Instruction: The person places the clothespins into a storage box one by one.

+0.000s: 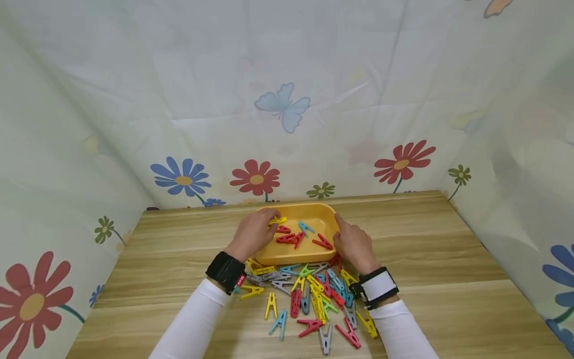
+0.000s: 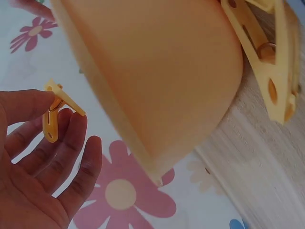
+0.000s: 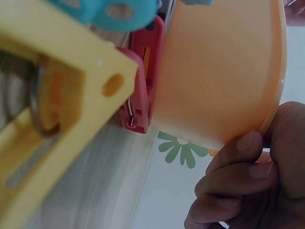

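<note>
A yellow clothespin [image 2: 56,107] is pinched between the thumb and fingers of my left hand [image 1: 254,231], over the left side of the shallow yellow-orange tray [image 1: 287,258]. My right hand [image 1: 355,244] grips the tray's right rim, thumb on one side and curled fingers against the outer wall in the right wrist view. Inside the tray lie several red clothespins [image 1: 322,242] and a light blue clothespin [image 1: 306,228].
In front of the tray spreads a loose heap of clothespins [image 1: 317,296] in yellow, red, grey, blue and green, some right against its wall. The wood-grain table [image 1: 179,259] meets a flowered cloth backdrop [image 1: 215,134] behind and at both sides.
</note>
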Motion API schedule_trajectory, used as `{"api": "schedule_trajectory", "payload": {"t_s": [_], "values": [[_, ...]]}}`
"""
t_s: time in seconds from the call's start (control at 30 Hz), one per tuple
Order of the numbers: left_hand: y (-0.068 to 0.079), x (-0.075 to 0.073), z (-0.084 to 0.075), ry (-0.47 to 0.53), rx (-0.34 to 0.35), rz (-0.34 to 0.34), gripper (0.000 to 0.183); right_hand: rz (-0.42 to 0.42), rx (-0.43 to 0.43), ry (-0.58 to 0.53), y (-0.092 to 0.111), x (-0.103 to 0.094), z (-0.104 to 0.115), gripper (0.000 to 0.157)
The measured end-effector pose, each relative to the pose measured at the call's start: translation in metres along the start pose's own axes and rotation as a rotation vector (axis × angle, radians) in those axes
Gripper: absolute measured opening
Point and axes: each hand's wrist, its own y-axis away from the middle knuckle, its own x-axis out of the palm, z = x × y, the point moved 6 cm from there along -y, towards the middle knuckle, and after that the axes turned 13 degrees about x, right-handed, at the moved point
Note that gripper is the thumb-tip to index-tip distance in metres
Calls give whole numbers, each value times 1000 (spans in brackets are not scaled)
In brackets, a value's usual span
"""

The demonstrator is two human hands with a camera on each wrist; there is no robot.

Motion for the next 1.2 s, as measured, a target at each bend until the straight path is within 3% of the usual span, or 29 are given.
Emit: {"api": "schedule_trajectory", "payload": {"t_s": [0.3,0.47,0.57,0.8,0.93,1.2], "values": [[-32,18,-2,27,-3,19,24,8,6,3,0,1,1,55],[-41,22,-3,37,0,23,25,-5,1,3,1,-1,2,55],[-42,27,-2,57,-28,60,36,-5,1,3,1,-1,1,55],[-32,35,-2,76,-104,193,64,-2,2,6,0,0,0,55],[-23,28,-10,59,-65,170,65,0,0,6,1,0,0,54],[4,-1,-35,1,86,45,65,5,2,9,0,0,0,54]]}}
